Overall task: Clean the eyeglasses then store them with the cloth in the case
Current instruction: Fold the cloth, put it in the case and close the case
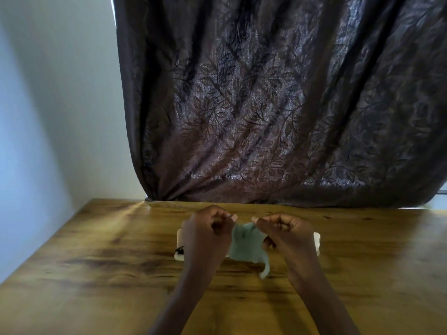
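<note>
Both hands are raised side by side over the table [96, 262]. The left hand [208, 228] and the right hand [287, 230] each have curled fingers and pinch the top edge of a pale green cloth [246, 243] between thumb and fingertips. That edge runs left to right between them. The rest of the cloth hangs loose below, and one corner trails down toward the person. It is blurred, so its folds are hard to read.

Behind and below the hands lies a white case [180, 238] on the wood. Its long axis runs left to right, roughly in line with the far table edge, and its ends show past each wrist. A small dark bit [179, 250] sits at the case's left end; whether it is part of the eyeglasses cannot be told.

A dark leaf-patterned curtain [266, 105] hangs beyond the table, with a pale wall [60, 93] to its left.
</note>
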